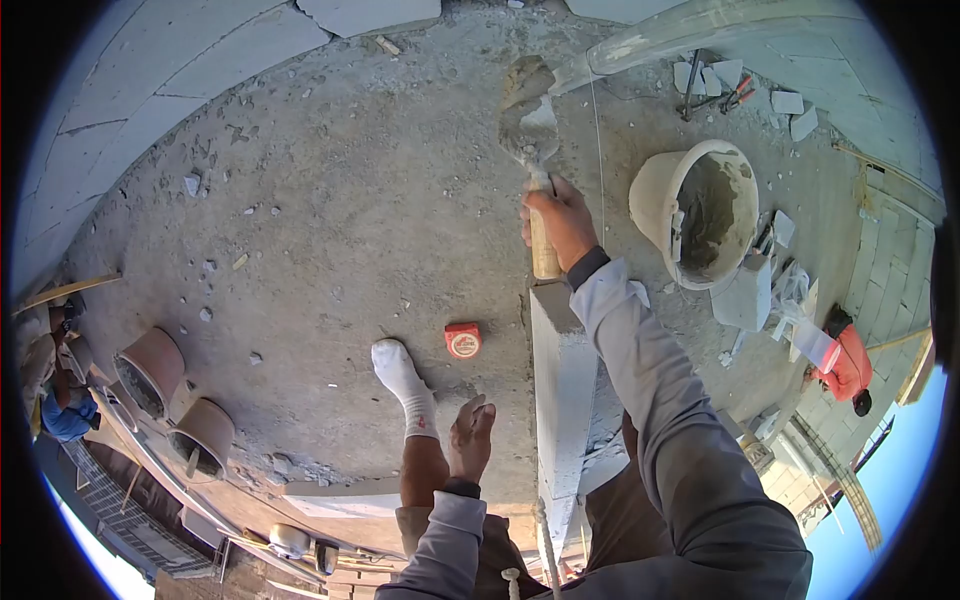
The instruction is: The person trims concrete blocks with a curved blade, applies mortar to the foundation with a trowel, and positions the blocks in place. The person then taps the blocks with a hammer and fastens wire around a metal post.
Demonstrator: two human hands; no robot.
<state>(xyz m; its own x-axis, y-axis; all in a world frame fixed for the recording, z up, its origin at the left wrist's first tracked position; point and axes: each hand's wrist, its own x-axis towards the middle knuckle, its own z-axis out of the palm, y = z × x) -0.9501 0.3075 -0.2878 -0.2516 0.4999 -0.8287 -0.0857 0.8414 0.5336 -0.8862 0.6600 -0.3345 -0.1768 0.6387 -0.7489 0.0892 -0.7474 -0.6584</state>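
Floor [300, 240]: it is grey and dusty, and we see small stone pieces over it.
Low wall [562, 400]: pale blocks, going from near the middle toward 6 o'clock.
Bucket [650, 195]: at 2 o'clock, with grey paste inside.
Trowel [532, 140]: at 12 o'clock, its blade smeared grey; the handle's end is near the low wall, but if they touch, we cannot tell.
Right hand [563, 222]: near 1 o'clock, fingers closed around the trowel's handle.
Left hand [470, 440]: at 6 o'clock, partly opened; we see nothing held.
Tape measure [462, 341]: red, on the floor, slightly toward 7 o'clock from the middle.
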